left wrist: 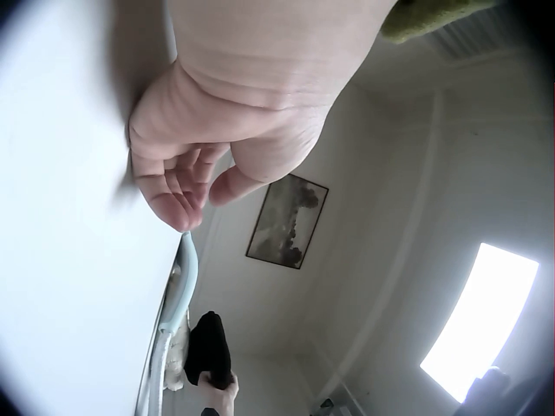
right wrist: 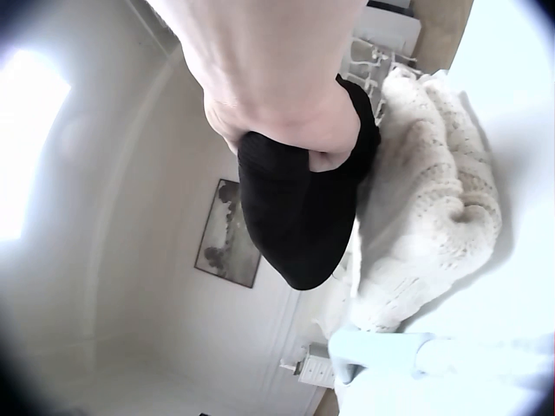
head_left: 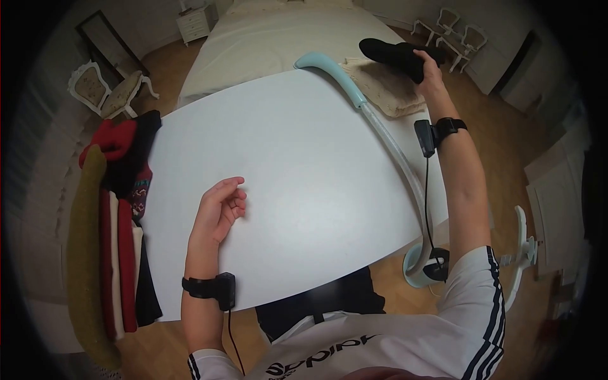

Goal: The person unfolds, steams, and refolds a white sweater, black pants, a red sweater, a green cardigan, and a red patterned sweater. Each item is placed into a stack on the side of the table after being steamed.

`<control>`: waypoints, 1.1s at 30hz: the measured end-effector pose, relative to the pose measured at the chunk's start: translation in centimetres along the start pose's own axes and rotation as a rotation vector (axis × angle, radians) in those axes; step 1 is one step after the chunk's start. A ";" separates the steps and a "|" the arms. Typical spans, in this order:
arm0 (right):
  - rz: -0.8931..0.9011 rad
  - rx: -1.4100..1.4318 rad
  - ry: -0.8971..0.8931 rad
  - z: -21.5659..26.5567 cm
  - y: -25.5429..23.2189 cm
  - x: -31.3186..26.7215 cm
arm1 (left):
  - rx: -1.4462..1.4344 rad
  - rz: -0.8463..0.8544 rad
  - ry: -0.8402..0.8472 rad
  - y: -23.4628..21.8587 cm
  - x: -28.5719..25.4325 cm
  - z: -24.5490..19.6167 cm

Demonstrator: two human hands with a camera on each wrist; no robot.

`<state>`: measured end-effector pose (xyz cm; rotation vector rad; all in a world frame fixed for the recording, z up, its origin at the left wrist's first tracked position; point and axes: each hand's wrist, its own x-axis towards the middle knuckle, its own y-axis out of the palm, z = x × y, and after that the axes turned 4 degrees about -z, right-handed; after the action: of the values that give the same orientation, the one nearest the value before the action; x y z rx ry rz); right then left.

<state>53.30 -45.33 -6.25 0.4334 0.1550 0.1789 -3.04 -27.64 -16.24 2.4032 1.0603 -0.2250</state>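
My right hand grips a black folded cloth piece at the table's far right corner. It hangs over a cream knitted garment, folded on the tabletop. In the right wrist view the black cloth is bunched under the palm, with a rounded lower end; its exact kind I cannot tell. My left hand is over the left-centre of the white table, fingers loosely curled and holding nothing. The left wrist view shows this left hand close along the white surface.
A light-blue handle with a long hose crosses the table's right side down to a blue base on the floor. Folded red, white and black clothes and a long olive cushion-like roll line the left edge. A bed stands beyond.
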 end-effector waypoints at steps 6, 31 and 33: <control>0.438 -0.350 -0.793 2.0 4.2 -13.0 | -0.010 0.057 0.037 -0.7 0.4 0.3; 0.603 -0.381 -0.269 -11.7 -1.5 -30.3 | -0.177 -0.200 0.178 -1.8 0.4 -0.8; 0.445 -0.068 0.004 -9.9 -1.1 -31.7 | -0.105 -0.295 0.276 -4.0 0.9 -1.7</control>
<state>20.75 -48.86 -12.09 0.3951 0.0537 0.6202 -5.37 -23.93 -16.62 2.2198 1.5133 0.0663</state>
